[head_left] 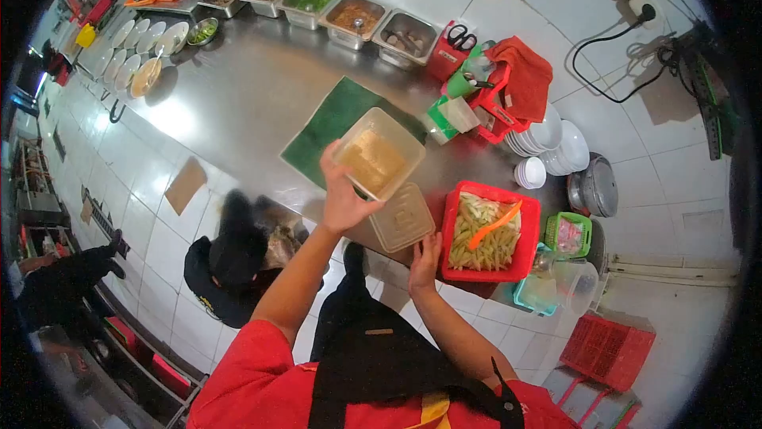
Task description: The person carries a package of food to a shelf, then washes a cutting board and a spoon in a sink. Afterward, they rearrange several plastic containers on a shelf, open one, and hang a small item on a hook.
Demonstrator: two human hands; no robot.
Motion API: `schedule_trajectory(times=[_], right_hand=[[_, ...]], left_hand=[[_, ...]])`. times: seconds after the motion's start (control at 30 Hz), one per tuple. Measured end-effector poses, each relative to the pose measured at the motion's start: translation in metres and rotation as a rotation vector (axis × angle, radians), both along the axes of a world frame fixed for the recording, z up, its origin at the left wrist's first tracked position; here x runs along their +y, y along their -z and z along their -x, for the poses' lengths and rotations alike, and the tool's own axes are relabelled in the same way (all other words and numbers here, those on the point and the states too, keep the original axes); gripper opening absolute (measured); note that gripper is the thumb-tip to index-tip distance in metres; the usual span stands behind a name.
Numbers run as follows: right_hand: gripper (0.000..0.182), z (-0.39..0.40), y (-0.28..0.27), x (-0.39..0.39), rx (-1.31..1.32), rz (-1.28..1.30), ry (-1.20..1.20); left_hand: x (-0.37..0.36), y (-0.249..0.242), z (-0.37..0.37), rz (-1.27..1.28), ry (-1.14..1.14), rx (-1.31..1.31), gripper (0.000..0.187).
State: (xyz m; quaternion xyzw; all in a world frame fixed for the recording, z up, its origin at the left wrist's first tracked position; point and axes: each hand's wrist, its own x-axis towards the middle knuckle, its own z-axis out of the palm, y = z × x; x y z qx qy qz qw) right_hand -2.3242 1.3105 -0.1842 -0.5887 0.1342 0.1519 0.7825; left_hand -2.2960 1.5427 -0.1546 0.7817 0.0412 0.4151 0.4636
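Note:
My left hand (345, 197) grips the near-left side of a translucent plastic food container (410, 137), held tilted over the steel table. Tan, grainy contents (371, 161) cover its bottom. Just below it lies a translucent plastic lid (402, 219), close to the table's front edge. My right hand (426, 262) is at the lid's lower right corner, fingers stretched out. Beside that hand stands a red plastic basin (526, 230) full of pale cut strips (468, 248), with an orange utensil (496, 225) on top. A green cloth (317, 131) lies partly behind the container.
Metal pans of food (357, 18) line the wall. White bowls (127, 72) sit at the far left. A red basket with a cloth (520, 80) and stacked white dishes (567, 147) stand at the right. A person in black (226, 270) is low beside the table's front.

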Motion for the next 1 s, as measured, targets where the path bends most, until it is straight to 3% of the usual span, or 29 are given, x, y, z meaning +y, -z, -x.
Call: schedule_trajectory(times=[0.17, 0.23, 0.27, 0.33, 0.37, 0.43, 0.57, 0.6, 0.63, 0.67, 0.73, 0.9, 1.0], right_hand=[[0.072, 0.038, 0.006, -0.031, 0.125, 0.204, -0.250], [0.063, 0.059, -0.019, -0.053, 0.162, 0.323, -0.566], [0.063, 0.073, -0.020, -0.070, 0.154, 0.316, -0.571], [0.053, 0.097, -0.018, -0.110, -0.001, 0.468, -0.884], [0.053, 0.109, -0.017, -0.129, -0.020, 0.455, -0.887], [0.049, 0.136, -0.012, -0.165, 0.276, 0.256, -0.875], [0.049, 0.190, -0.003, -0.221, 0.302, 0.278, -0.873], [0.047, 0.202, 0.006, -0.232, 0.301, 0.315, -0.899], [0.045, 0.215, 0.012, -0.240, 0.309, 0.351, -0.924], [0.045, 0.224, 0.018, -0.246, 0.311, 0.336, -0.939], [0.045, 0.255, 0.020, -0.259, 0.324, 0.425, -0.986], [0.042, 0.328, 0.011, -0.242, 0.210, 0.451, -1.251], [0.041, 0.382, 0.005, -0.220, 0.151, 0.451, -1.440]], left_hand=[[-0.005, 0.007, -0.006, -0.138, -0.136, 0.121, 0.104], [-0.012, -0.008, 0.007, -0.106, -0.134, 0.108, 0.108], [-0.018, -0.016, 0.020, -0.068, -0.125, 0.107, 0.112], [-0.032, -0.032, 0.061, -0.160, -0.135, 0.103, 0.110], [-0.043, -0.039, 0.085, -0.243, -0.135, 0.111, 0.107], [-0.078, -0.044, 0.147, -0.205, -0.083, 0.191, 0.077], [-0.161, -0.024, 0.300, 0.062, 0.099, 0.570, 0.050], [-0.186, -0.046, 0.338, -0.094, 0.060, 0.727, 0.043], [-0.198, -0.007, 0.376, 0.008, 0.178, 0.661, 0.036], [-0.218, -0.018, 0.413, -0.003, 0.192, 0.724, 0.031], [-0.252, -0.037, 0.481, 0.031, 0.177, 0.923, 0.029], [-0.286, -0.027, 0.626, 0.228, 0.044, 0.971, 0.031], [-0.284, -0.010, 0.692, 0.006, -0.054, 1.107, 0.032]])
